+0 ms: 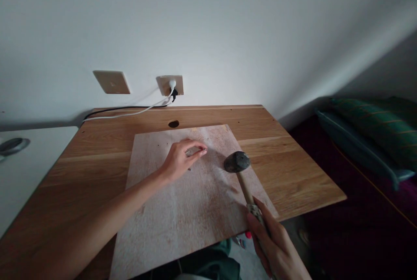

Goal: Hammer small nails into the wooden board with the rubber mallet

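Note:
My right hand (272, 236) is wrapped around the wooden handle of a mallet (237, 162) with a dark, blunt head. The mallet head is over the right part of a pale, worn wooden board (182, 210), to the right of my other hand. Thumb and forefinger of my left hand (182, 158) come together in a pinch above the board's upper middle. Whatever is between those fingertips is too small to make out. A short dark piece shows just under that hand, and a few dark specks dot the board's far part.
The board lies on a wooden desk (286, 171) against a white wall. A cable hole (173, 124) is near the desk's back edge. Cords run left from a wall socket (177, 85). At left is a white surface (42, 162); cushions (368, 136) lie at right.

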